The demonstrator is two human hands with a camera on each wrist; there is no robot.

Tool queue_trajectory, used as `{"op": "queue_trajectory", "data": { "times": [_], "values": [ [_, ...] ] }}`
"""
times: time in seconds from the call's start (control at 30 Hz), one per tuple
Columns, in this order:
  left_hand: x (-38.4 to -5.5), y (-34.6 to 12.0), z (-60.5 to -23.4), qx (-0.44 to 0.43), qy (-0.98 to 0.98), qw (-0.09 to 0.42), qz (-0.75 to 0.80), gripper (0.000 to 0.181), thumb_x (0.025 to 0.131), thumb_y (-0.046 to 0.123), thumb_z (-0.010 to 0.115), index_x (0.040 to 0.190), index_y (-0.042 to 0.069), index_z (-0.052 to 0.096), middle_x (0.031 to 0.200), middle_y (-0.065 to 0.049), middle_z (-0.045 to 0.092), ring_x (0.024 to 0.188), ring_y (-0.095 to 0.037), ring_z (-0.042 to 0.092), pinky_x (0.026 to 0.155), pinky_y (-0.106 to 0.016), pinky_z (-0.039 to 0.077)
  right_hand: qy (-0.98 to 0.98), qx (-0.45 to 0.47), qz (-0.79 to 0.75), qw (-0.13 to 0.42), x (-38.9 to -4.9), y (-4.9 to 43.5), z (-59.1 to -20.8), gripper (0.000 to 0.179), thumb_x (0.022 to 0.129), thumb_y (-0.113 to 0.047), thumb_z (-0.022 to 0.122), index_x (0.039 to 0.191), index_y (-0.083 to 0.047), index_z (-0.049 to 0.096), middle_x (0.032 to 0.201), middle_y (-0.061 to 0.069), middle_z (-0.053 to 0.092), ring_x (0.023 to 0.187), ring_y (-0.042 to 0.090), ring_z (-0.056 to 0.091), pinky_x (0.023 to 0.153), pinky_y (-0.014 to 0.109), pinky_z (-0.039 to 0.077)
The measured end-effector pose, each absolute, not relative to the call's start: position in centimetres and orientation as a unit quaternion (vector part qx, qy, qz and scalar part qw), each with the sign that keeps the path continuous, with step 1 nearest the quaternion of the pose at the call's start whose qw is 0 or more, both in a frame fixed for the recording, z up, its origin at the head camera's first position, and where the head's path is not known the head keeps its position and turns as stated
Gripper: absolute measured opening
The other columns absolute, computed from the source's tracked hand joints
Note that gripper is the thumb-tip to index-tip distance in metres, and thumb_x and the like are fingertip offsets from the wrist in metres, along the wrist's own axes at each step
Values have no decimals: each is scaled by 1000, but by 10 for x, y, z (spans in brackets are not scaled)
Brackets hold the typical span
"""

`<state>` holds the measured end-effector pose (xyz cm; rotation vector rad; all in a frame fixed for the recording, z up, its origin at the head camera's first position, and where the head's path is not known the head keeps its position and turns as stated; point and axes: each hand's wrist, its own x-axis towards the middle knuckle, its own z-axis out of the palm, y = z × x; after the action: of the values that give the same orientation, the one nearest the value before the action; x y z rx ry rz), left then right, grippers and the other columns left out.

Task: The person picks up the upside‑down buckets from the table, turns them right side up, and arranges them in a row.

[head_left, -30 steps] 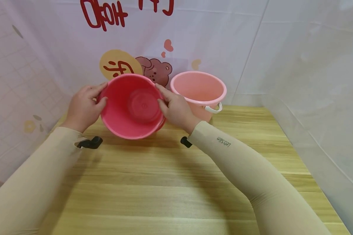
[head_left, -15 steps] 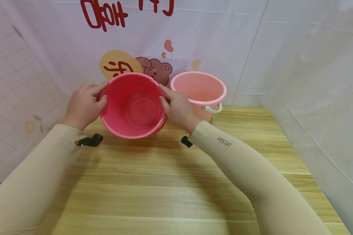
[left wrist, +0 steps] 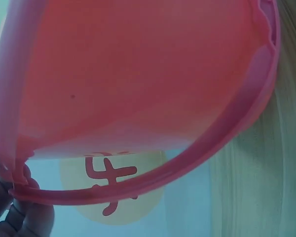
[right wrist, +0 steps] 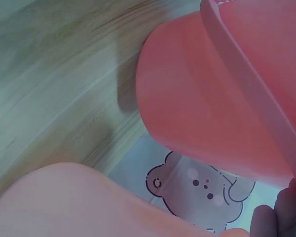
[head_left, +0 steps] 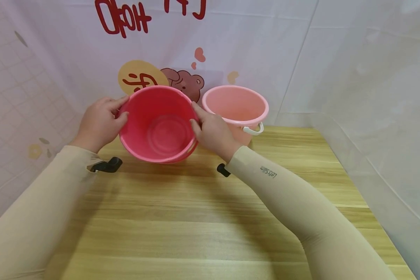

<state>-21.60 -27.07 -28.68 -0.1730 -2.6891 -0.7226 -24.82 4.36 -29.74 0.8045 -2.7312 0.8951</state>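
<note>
A deep pink plastic bucket (head_left: 137,124) is tilted over the back left of the table, its mouth facing me and its inside empty. My left hand (head_left: 99,124) pinches the rim at the left, thumb inside. My right hand (head_left: 215,132) grips the right side of the rim the same way. In the left wrist view the bucket's pink handle (left wrist: 153,178) curves below its wall, with fingertips at one end. The right wrist view shows the bucket's outer wall (right wrist: 187,84), with fingers at the lower right. Just behind my right hand stands a pale pink bucket (head_left: 243,135).
The pale pink bucket has a white handle (head_left: 253,130) on its front right side. The wooden table (head_left: 182,217) meets a white printed sheet (head_left: 266,46) at the back and a pale sheet (head_left: 381,116) at the right. Black mounts (head_left: 108,165) stick out from both wrists.
The deep pink bucket has tipped slightly, its lower rim rising a little and its inner bottom showing lower. My right hand has shifted slightly right with the rim. The pale pink bucket stays put.
</note>
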Motion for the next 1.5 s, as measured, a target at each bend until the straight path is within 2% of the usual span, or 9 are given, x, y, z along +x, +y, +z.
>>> {"op": "queue_trajectory", "data": {
  "times": [0.17, 0.33, 0.4, 0.5, 0.63, 0.8, 1.13, 1.33, 1.5],
  "values": [
    [-214, -276, -293, -64, -941, 163, -290, 56, 104, 29, 65, 158, 20, 50, 137, -22, 59, 111, -41, 66, 87, -57, 63, -914, 255, 310, 63, -249, 42, -297, 65, 110, -31, 54, 168, -20, 28, 82, -2, 69, 60, 12, 65, 63, 24, 57],
    [-211, -282, -301, -72, -924, 167, -335, 58, 103, 35, 67, 157, 19, 52, 139, -18, 57, 113, -37, 67, 79, -15, 59, -915, 249, 308, 71, -252, 41, -299, 64, 110, -31, 53, 168, -16, 29, 81, 0, 67, 61, 15, 63, 61, 25, 55],
    [-210, -283, -303, -69, -920, 166, -347, 58, 103, 36, 67, 157, 20, 52, 142, -17, 56, 115, -36, 66, 77, -8, 55, -914, 251, 309, 79, -253, 41, -299, 63, 110, -30, 53, 167, -14, 30, 81, 0, 67, 61, 15, 63, 61, 25, 55],
    [-209, -281, -304, -57, -921, 167, -346, 57, 104, 36, 65, 157, 20, 52, 143, -17, 56, 117, -37, 67, 82, -21, 62, -913, 250, 310, 83, -254, 40, -299, 63, 110, -29, 54, 166, -12, 32, 84, 3, 69, 63, 16, 64, 63, 25, 55],
    [-210, -277, -304, -40, -925, 169, -338, 55, 105, 36, 61, 156, 19, 53, 141, -18, 56, 116, -38, 67, 81, -30, 64, -913, 248, 314, 84, -254, 41, -301, 62, 109, -32, 56, 165, -14, 36, 105, 5, 73, 80, 13, 67, 73, 24, 59],
    [-211, -274, -303, -25, -926, 173, -336, 53, 105, 37, 58, 155, 19, 54, 139, -18, 57, 116, -37, 66, 74, -20, 60, -916, 256, 287, 112, -251, 43, -306, 63, 105, -40, 62, 160, -14, 45, 118, 6, 62, 104, 16, 55, 82, 27, 59],
    [-214, -277, -303, -31, -924, 171, -340, 55, 106, 40, 57, 157, 19, 52, 137, -20, 56, 114, -41, 68, 67, -5, 46, -919, 282, 260, 89, -247, 48, -314, 107, 87, -64, 76, 169, -16, 26, 150, 10, 51, 129, 21, 51, 98, 35, 60],
    [-212, -279, -306, -50, -928, 160, -334, 59, 106, 37, 59, 161, 18, 45, 143, -21, 53, 114, -38, 65, 73, -13, 54, -923, 280, 259, 57, -248, 46, -316, 126, 80, -72, 78, 171, -16, 11, 158, 9, 47, 136, 20, 48, 100, 35, 59],
    [-208, -280, -310, -72, -935, 129, -322, 77, 103, 39, 65, 167, 18, 29, 154, -22, 43, 114, -41, 60, 85, -49, 63, -922, 282, 260, 52, -248, 44, -316, 131, 80, -73, 78, 171, -13, 5, 158, 10, 47, 136, 20, 48, 103, 36, 57]
  ]
}}
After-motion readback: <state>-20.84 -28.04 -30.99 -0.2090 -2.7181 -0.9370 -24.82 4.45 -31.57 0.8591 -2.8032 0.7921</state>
